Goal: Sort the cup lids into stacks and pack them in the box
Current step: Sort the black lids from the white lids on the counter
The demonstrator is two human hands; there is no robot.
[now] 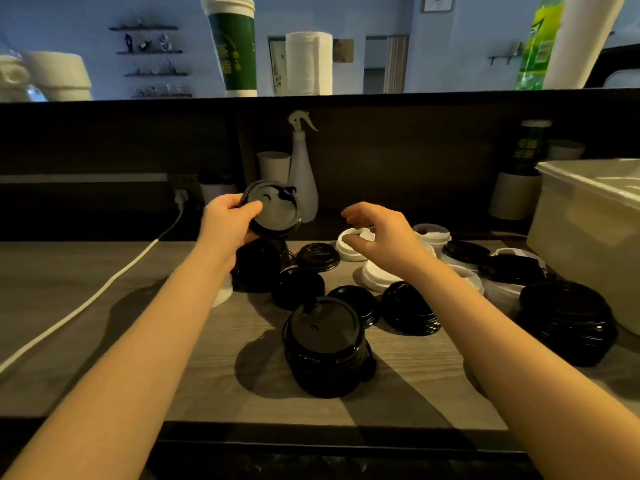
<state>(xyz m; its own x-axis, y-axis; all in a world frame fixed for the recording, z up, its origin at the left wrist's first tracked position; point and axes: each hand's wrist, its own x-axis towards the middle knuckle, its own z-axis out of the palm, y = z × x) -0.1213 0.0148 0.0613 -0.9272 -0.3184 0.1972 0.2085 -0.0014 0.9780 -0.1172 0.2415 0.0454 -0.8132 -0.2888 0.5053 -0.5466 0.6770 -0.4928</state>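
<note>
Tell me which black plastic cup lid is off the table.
The round black plastic lid that the left hand grips, raised before the white spray bottle; the others lie on the grey wooden table.

Above and beyond the lid (273, 211) that the left hand (227, 220) grips, a tall cup (232, 50) on the ledge has a green sleeve with yellow Chinese characters running down it. The top one looks like 茶; the rest are too blurred to read. Far right of the grip, a dark cup (530, 147) and a green bottle (540, 43) carry pale markings, none legible.
</note>
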